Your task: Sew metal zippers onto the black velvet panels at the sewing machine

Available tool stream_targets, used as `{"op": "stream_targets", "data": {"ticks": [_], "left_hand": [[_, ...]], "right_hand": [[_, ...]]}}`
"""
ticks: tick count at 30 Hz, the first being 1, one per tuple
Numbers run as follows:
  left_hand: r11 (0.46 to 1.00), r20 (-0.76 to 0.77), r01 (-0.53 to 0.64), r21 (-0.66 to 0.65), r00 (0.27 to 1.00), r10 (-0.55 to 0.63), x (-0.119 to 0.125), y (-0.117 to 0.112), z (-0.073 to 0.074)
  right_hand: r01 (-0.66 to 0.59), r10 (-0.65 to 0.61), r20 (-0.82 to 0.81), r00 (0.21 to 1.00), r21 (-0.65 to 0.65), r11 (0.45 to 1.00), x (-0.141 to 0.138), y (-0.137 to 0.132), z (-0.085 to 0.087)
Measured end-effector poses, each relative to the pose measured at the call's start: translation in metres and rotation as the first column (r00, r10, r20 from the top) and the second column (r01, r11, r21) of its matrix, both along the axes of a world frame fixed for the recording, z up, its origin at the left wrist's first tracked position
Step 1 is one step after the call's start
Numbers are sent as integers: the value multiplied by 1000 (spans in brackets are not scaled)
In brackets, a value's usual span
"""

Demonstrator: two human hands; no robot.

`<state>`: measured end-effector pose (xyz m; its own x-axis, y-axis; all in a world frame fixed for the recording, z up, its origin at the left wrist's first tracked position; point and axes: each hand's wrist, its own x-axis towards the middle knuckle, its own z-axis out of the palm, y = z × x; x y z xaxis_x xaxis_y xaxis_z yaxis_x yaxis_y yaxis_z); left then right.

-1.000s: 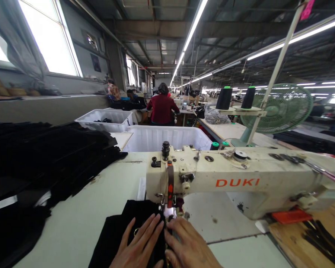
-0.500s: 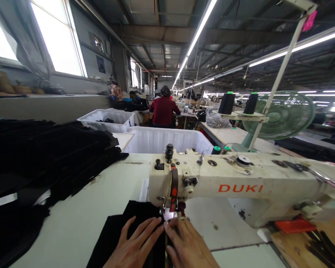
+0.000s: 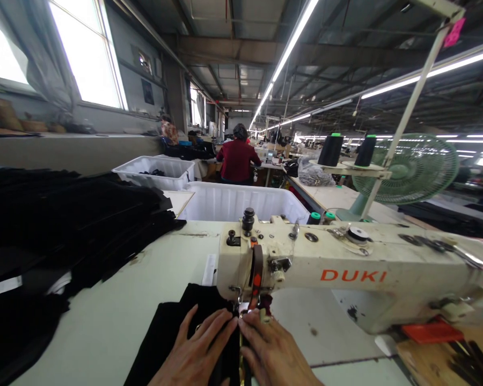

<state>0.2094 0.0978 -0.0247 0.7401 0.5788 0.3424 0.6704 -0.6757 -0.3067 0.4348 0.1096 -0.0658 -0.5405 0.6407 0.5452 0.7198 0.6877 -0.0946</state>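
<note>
A cream DUKI sewing machine (image 3: 346, 273) stands across the table (image 3: 116, 321). Under its needle lies a piece of black fabric (image 3: 173, 332) with a thin yellowish strip running between my hands. My left hand (image 3: 197, 354) lies flat on the fabric, fingers spread, fingertips just left of the presser foot. My right hand (image 3: 273, 351) presses down on the fabric's right edge, its fingertips touching the strip right below the needle. Both hands hold the cloth flat against the table.
A big stack of black fabric pieces (image 3: 64, 225) covers the table's left side. Two white plastic bins (image 3: 233, 201) stand behind the machine. Black thread cones (image 3: 330, 150) and a green fan (image 3: 410, 166) are at right. A person in red (image 3: 237, 158) sits further back.
The view has shifted slightly, so the machine sits a little further right and lower. My hands have crept forward towards the needle, still pressed on the fabric.
</note>
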Motion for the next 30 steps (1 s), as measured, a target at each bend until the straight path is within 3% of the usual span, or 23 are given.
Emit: {"op": "stream_targets", "data": {"ticks": [8,19,24,27,30], "left_hand": [[997,80,2,-80,997,5,0,-2,7],[995,111,29,-97,994,-18,2,-5,11],[995,92,26,-95,996,-18,0,-6,12],[996,21,45,-78,999,-44,-4,-22,12],[996,-42,93,-4,995,-93,-3,-54,4]], "right_hand": [[11,-7,-46,999,89,996,-3,0,1],[18,-20,-53,998,-36,999,-2,-5,5],[17,-17,-5,1000,-101,995,-1,-7,17],[-9,5,-27,1000,-144,990,3,-21,28],[-11,-7,-99,995,-177,984,13,-53,30]]}}
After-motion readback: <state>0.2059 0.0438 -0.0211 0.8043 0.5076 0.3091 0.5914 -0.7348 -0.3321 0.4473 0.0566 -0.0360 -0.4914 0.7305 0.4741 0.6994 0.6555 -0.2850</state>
